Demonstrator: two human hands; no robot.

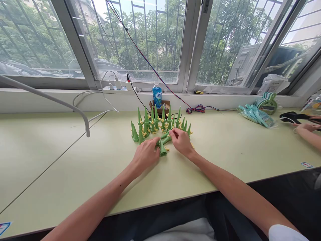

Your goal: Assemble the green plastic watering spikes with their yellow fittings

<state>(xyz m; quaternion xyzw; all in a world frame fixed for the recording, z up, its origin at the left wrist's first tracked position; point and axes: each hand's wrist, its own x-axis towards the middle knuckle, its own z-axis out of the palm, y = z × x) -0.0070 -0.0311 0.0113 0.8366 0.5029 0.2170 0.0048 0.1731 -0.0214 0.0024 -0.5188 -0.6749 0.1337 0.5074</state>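
Observation:
Many green cone-shaped plant watering spikes (169, 114) with small yellow valves stand upright in a curved cluster, points up. In front of them, a few more spikes lie on their sides, among them one spike (163, 149) with its open end toward me. My left hand (148, 152) is closed at the left end of a lying green spike (165, 135), its fingertips partly hidden. At the other end of that spike, my right hand (181, 141) pinches with thumb and forefinger. Whether a small part sits between those fingertips is too small to tell.
Behind the spikes stand a blue-labelled bottle (157, 95) and a cardboard box (166, 104). A cable bundle (197, 108) and teal packages (257, 115) lie toward the right. A grey cable (62, 95) arches at left. Another person's hand (306, 128) touches a black object (292, 117).

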